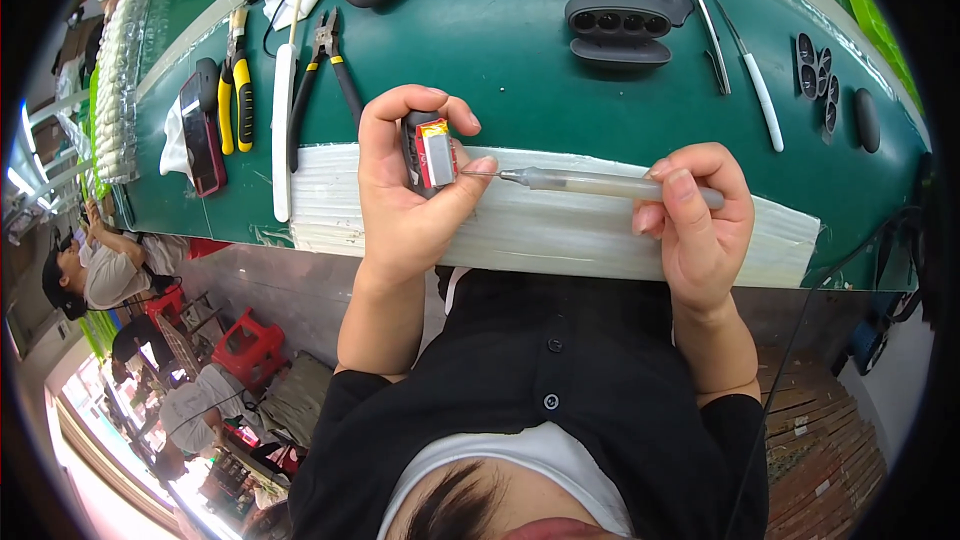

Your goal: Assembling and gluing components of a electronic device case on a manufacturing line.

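Closed around a small dark grey shell, my left hand is above the white foam sheet. In the shell's side facing me sits a small battery with red and yellow wrapping and a grey pad on it. Between the thumb and fingers of my right hand is a pen-shaped tool with a translucent grey handle. Its thin metal tip points left and reaches my left thumb, next to the battery; whether it touches either one is hard to tell.
Yellow-black pliers, black-handled cutters, a white stick-like tool and a phone lie left. Dark cases line the far side. Tweezers, a white-handled tool and small black parts are right.
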`<state>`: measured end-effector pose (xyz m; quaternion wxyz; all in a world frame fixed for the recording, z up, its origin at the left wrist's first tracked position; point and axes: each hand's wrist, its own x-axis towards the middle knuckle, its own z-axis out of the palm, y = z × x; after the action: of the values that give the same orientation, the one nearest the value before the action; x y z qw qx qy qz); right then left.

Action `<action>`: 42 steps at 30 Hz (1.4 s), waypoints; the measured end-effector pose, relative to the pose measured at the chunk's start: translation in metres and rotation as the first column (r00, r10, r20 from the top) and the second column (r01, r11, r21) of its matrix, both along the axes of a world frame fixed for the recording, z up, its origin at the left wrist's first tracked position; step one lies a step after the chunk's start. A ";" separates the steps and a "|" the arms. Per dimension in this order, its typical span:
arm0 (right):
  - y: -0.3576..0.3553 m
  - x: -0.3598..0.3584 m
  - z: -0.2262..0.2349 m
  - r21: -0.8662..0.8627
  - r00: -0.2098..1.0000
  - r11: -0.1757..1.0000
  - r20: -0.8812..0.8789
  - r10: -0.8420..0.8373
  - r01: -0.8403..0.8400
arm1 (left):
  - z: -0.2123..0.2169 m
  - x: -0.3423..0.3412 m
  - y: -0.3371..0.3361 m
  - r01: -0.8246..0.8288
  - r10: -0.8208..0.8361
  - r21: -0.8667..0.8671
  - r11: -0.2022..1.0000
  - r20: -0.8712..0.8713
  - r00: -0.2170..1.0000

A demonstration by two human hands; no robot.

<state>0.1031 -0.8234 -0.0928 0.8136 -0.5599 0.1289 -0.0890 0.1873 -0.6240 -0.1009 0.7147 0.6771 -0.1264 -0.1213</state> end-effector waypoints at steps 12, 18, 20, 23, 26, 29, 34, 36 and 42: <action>-0.001 0.001 0.002 -0.006 0.999 1.000 0.018 0.030 -0.030 | 0.000 -0.001 -0.003 0.000 0.000 0.007 1.000 0.022 1.000; 0.000 -0.001 0.001 -0.057 0.999 0.998 0.019 0.029 -0.028 | -0.001 -0.002 -0.003 -0.002 0.002 0.010 1.000 0.033 0.999; 0.001 -0.004 0.003 -0.071 1.000 0.997 0.020 0.019 -0.018 | -0.001 -0.002 -0.003 0.003 -0.004 0.024 1.000 0.055 0.998; 0.008 -0.016 0.004 -0.476 0.990 0.871 0.123 -0.070 0.121 | -0.003 -0.002 -0.004 -0.015 0.011 0.046 0.999 0.094 0.995; 0.008 -0.013 0.018 -0.695 0.932 0.704 0.334 0.138 0.146 | -0.006 -0.002 -0.004 -0.050 0.043 0.057 0.997 0.115 0.992; 0.010 -0.011 0.027 -0.721 0.935 0.675 0.328 0.137 0.155 | -0.006 -0.001 -0.004 -0.056 0.048 0.063 0.996 0.115 0.992; 0.000 -0.003 0.039 -0.757 0.946 0.653 0.229 0.228 0.026 | -0.006 0.000 -0.002 -0.061 0.053 0.072 0.996 0.099 0.994; -0.003 0.002 0.036 -0.762 0.920 0.648 0.264 0.289 0.015 | -0.006 0.000 -0.002 -0.051 0.043 0.083 0.995 0.095 0.995; -0.011 0.014 0.025 -0.778 0.825 0.624 0.398 0.402 0.072 | -0.006 0.001 -0.001 -0.046 0.040 0.068 0.997 0.081 0.996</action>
<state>0.1170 -0.8348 -0.0676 0.5047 -0.8111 -0.2089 -0.2090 0.1885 -0.6255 -0.1072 0.6873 0.7086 -0.1360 -0.0831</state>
